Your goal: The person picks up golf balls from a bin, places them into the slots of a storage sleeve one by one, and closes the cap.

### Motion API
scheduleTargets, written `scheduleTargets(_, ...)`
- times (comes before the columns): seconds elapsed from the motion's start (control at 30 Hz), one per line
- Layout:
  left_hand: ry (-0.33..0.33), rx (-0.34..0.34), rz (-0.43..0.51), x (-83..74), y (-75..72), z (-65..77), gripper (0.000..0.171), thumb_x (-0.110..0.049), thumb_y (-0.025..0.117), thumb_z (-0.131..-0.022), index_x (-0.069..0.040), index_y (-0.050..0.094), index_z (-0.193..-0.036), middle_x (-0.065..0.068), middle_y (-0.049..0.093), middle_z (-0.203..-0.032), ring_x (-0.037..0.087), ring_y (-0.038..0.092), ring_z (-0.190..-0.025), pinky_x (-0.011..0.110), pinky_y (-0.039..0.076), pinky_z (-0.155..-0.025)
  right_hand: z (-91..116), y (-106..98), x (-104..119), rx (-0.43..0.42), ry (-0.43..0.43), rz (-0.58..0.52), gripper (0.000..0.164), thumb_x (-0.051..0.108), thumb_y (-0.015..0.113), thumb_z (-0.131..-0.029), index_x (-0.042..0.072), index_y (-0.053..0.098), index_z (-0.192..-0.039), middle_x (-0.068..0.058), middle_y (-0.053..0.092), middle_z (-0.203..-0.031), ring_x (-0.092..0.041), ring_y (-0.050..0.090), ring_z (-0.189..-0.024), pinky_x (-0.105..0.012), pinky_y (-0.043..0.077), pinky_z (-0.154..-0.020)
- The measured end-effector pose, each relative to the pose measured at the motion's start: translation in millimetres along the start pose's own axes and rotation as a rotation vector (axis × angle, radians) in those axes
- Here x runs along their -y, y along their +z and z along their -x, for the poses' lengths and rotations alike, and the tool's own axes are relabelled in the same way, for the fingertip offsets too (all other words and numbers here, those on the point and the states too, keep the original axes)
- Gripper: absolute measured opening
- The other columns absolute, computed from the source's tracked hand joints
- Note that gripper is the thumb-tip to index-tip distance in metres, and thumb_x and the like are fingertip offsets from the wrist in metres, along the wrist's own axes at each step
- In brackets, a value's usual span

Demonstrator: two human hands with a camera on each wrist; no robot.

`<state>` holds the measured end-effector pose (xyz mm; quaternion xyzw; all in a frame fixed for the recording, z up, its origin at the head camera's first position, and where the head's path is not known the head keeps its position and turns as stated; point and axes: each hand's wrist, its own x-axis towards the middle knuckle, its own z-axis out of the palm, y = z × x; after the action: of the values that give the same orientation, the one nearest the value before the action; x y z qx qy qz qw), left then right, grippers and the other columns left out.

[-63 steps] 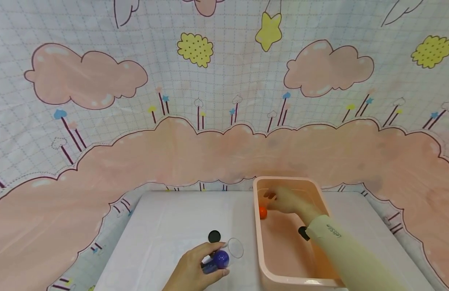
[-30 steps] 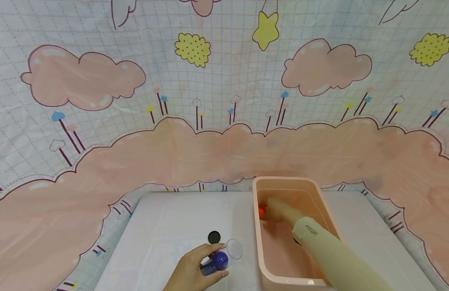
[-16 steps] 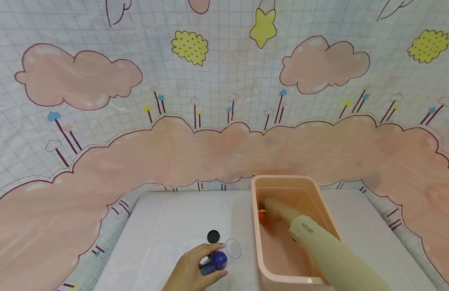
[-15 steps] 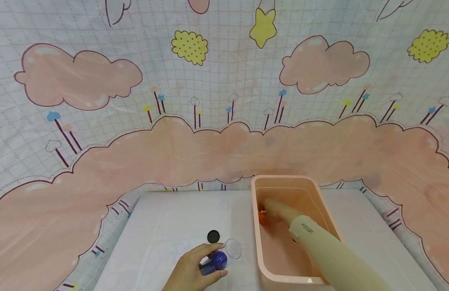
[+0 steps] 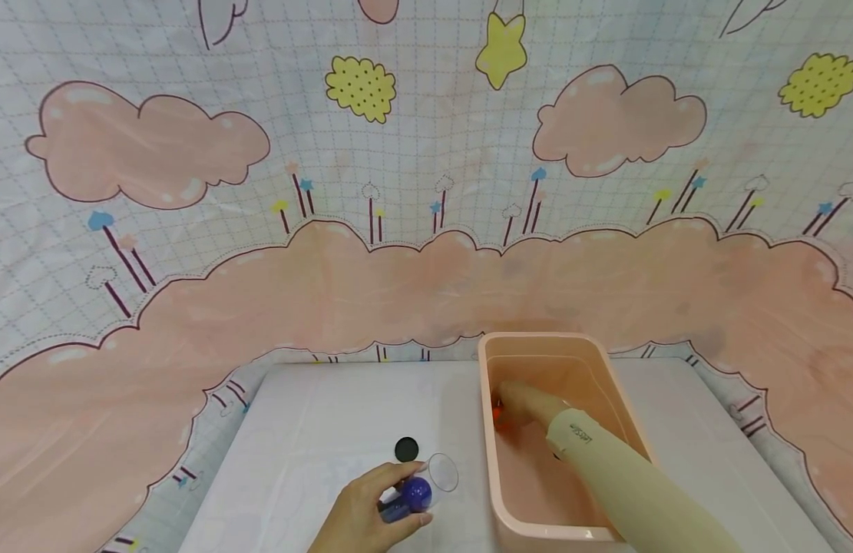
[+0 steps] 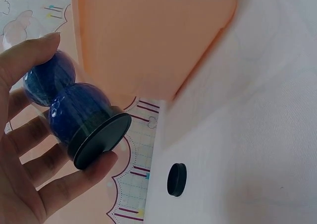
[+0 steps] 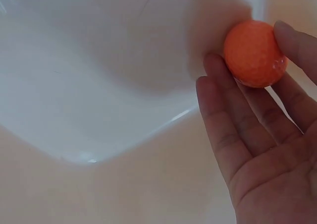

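My left hand (image 5: 367,503) grips a clear tube (image 6: 67,87) with blue dimpled golf balls (image 6: 79,110) inside. In the left wrist view, thumb and fingers curl round the tube, and a black cap (image 6: 103,140) covers its lower end. The other end is a round open mouth, tilted toward the bin in the head view. Inside the peach bin (image 5: 504,518), at its left wall, my right hand (image 7: 272,144) holds an orange golf ball (image 7: 255,53) between thumb and fingers. The head view shows only part of that ball, behind the fingers.
A loose black cap (image 5: 407,449) lies on the white table (image 5: 343,407) beyond the left hand. A dark object (image 5: 557,457) in the bin is mostly covered by the right sleeve (image 5: 626,480). Patterned cloth (image 5: 426,292) hangs behind the table.
My right hand has come down onto the orange golf ball in the bin and taken hold of it, shifting it slightly nearer. The left hand and tube stay almost still.
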<state>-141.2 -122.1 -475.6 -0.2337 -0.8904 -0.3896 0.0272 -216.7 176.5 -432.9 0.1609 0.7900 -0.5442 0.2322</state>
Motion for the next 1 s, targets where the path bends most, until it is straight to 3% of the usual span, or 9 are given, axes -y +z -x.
scheduleTargets(0.03,0.005,-0.002,0.005,0.0,0.0,0.1,0.053,-0.055,0.072,-0.080,-0.036,0.060,-0.127,-0.014,0.065,-0.103,-0.004,0.055,-0.085,0.018,0.051,-0.066,-9,0,-1,0.030,-0.026,0.068,0.037,0.047,0.063,-0.077,0.024,0.063,-0.106,0.000,0.062,-0.112,-0.021,0.058,-0.100,-0.042,0.051,-0.066)
scheduleTargets(0.1,0.007,-0.002,0.012,-0.3,0.0,0.3,0.053,-0.055,0.072,-0.080,-0.036,0.060,-0.127,-0.014,0.065,-0.103,-0.003,0.055,-0.085,0.017,0.051,-0.065,-42,0,2,0.009,-0.067,0.421,0.017,0.032,0.062,-0.080,0.021,0.064,-0.093,0.000,0.062,-0.099,-0.017,0.055,-0.090,-0.035,0.046,-0.063)
scheduleTargets(0.13,0.006,-0.001,0.011,-0.6,-0.1,0.4,0.053,-0.055,0.072,-0.080,-0.036,0.059,-0.127,-0.014,0.065,-0.103,-0.003,0.055,-0.085,0.017,0.051,-0.065,-62,0,-2,0.057,-0.158,0.533,0.010,0.024,0.061,-0.083,0.020,0.065,-0.092,-0.001,0.063,-0.097,-0.016,0.054,-0.087,-0.033,0.045,-0.063)
scheduleTargets(0.23,0.004,-0.003,-0.001,-0.8,0.0,0.7,0.053,-0.057,0.071,-0.079,-0.037,0.059,-0.127,-0.015,0.065,-0.102,-0.004,0.055,-0.085,0.018,0.051,-0.067,-88,-1,-3,0.123,-0.382,0.740,0.014,0.005,0.064,-0.084,0.017,0.068,-0.083,-0.003,0.065,-0.083,-0.013,0.051,-0.073,-0.025,0.042,-0.060)
scheduleTargets(0.33,0.002,-0.007,-0.017,-0.8,0.0,0.8,0.053,-0.058,0.071,-0.079,-0.038,0.059,-0.127,-0.016,0.065,-0.102,-0.004,0.055,-0.085,0.019,0.051,-0.068,-101,-2,0,0.130,-0.495,0.881,0.009,0.004,0.073,-0.081,0.011,0.070,-0.085,-0.003,0.064,-0.079,-0.014,0.052,-0.069,-0.026,0.047,-0.065)
scheduleTargets(0.5,-0.005,-0.001,-0.009,-1.4,-0.9,1.1,0.053,-0.056,0.072,-0.079,-0.037,0.059,-0.127,-0.014,0.065,-0.104,-0.003,0.055,-0.085,0.018,0.051,-0.068,-101,-6,6,0.121,-0.471,0.947,0.024,0.011,0.079,-0.079,0.003,0.069,-0.099,-0.002,0.063,-0.085,-0.020,0.056,-0.079,-0.038,0.055,-0.081)
scheduleTargets(0.7,-0.006,0.000,0.011,-3.1,-1.6,1.9,0.053,-0.053,0.073,-0.079,-0.035,0.060,-0.127,-0.011,0.066,-0.106,-0.002,0.056,-0.086,0.018,0.051,-0.067,-92,-12,16,0.101,-0.452,0.938,0.017,0.013,0.078,-0.081,0.009,0.071,-0.097,0.001,0.062,-0.083,-0.019,0.056,-0.080,-0.037,0.056,-0.078)
scheduleTargets(1.0,0.031,-0.030,-0.006,-3.6,0.7,2.9,0.052,-0.053,0.073,-0.079,-0.036,0.060,-0.126,-0.014,0.065,-0.103,-0.003,0.055,-0.086,0.018,0.050,-0.066,-80,-24,25,0.105,-0.548,0.915,0.015,0.012,0.075,-0.082,0.005,0.071,-0.095,0.001,0.064,-0.079,-0.016,0.055,-0.072,-0.033,0.052,-0.074)
